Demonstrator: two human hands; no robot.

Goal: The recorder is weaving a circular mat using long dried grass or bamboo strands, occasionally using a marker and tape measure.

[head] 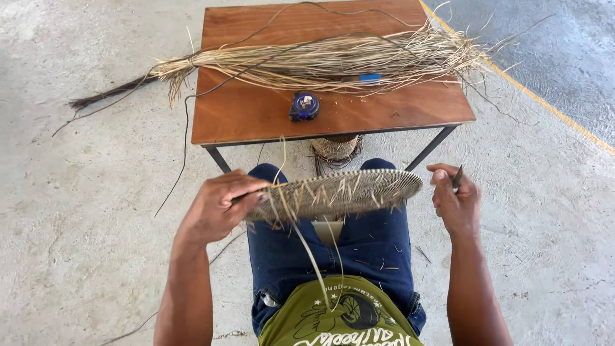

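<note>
Looking down, we see the pale concrete floor (pixel 77 211) spreading all round, with a yellow painted line (pixel 544 102) running slantwise across its far right corner. On the floor before our knees stands the brown wooden bench (pixel 256 115) on thin dark metal legs. Across the far half of the bench lies a long bundle of dry straw-coloured fibres (pixel 320 61), tied at its left end, where a darker stalk sticks out past the bench edge; its right end frays out loose. A small blue patch shows within the bundle toward the right, too small to tell what it is. Nearer us, above our lap, we hold a round, flat woven disc (pixel 339 192), tilted nearly edge-on, with loose strand ends bristling from it and a few long strands hanging toward our green shirt. Our left hand (pixel 221 205) grips the disc's left rim, fingers closed on it. Our right hand (pixel 455 198), just beside the disc's right edge, has its fingers closed on a thin dark pointed tool (pixel 457 176). On the bench near its front edge sits a small round blue and black tape measure (pixel 304 106).
</note>
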